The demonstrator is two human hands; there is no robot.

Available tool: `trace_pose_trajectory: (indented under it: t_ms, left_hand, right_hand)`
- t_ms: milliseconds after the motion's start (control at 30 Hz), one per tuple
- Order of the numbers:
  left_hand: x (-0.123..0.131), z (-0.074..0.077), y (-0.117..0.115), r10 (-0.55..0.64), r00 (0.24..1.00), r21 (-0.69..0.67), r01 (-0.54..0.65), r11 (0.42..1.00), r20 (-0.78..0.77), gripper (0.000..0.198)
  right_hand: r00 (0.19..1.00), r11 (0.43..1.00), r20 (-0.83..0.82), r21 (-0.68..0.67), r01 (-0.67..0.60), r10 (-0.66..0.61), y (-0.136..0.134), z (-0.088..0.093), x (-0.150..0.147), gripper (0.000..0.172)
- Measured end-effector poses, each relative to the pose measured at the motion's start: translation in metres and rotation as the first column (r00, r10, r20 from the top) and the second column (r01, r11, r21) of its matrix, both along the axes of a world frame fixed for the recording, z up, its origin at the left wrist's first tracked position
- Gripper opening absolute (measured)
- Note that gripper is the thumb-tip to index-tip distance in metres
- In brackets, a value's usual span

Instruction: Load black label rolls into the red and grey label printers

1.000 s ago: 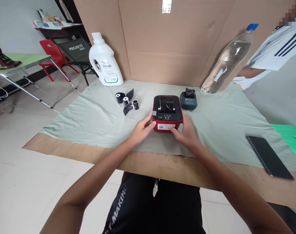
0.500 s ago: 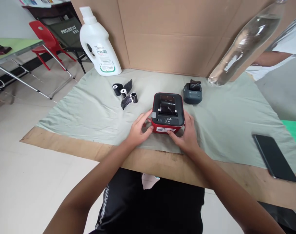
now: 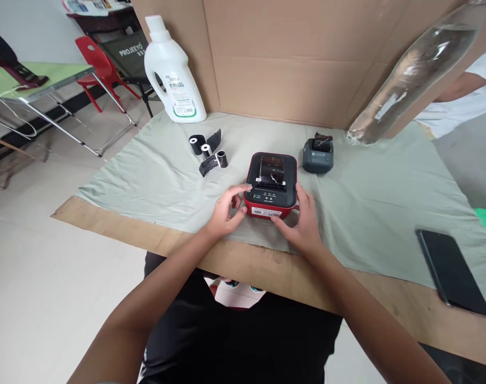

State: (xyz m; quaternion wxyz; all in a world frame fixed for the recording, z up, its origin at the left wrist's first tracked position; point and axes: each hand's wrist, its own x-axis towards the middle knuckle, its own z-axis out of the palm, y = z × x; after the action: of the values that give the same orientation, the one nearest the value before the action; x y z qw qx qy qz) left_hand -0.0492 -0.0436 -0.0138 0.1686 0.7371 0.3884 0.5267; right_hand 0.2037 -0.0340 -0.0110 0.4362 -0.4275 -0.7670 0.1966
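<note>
A red label printer (image 3: 273,193) with a black top sits on the cloth in front of me, a dark glossy strip lying over the slot in its lid. My left hand (image 3: 228,209) holds its front left corner, the index fingertip on the lid's edge and the thumb low against the side. Around the right side curls my right hand (image 3: 305,223), with its thumb on the front by the white label. A smaller dark grey printer (image 3: 318,157), with black film sticking out of its top, stands behind to the right. Several small rolls of black film (image 3: 211,153) lie to the left.
A white detergent bottle (image 3: 178,85) stands at the back left, before a cardboard panel (image 3: 283,64). A clear inflated bag (image 3: 411,74) leans at the back right. A phone (image 3: 453,272) lies near the right edge. Beyond the panel a person's arm (image 3: 462,86) shows.
My left index finger has moved onto the lid's front left corner, covering the grey patch there. My right hand keeps its hold. The view has shifted slightly.
</note>
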Motion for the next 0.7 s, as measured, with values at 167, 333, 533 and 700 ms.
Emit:
trace_pose_trajectory:
  t_ms: [167,333,533,700]
  left_hand:
    - [0.001,-0.001,0.004,0.009,0.993,-0.141,0.009,0.99,0.12,0.041]
    - [0.003,-0.004,0.013,0.079,0.98,-0.221,-0.038,0.975,0.182,0.041]
    - [0.003,-0.001,0.013,0.045,0.995,-0.095,-0.036,0.995,0.086,0.037]
    - [0.0,0.0,0.007,0.055,0.998,-0.147,-0.05,0.988,0.026,0.041]
  right_hand:
    - [0.999,0.999,-0.036,-0.031,-0.009,0.007,0.0,-0.003,-0.001,0.096]
    - [0.999,0.999,-0.049,-0.046,-0.006,0.004,0.0,-0.004,-0.002,0.099]
    - [1.0,0.999,-0.022,-0.036,-0.011,0.011,0.007,0.003,0.001,0.107]
    - [0.998,0.997,0.022,-0.056,-0.062,0.063,0.021,0.011,0.011,0.095]
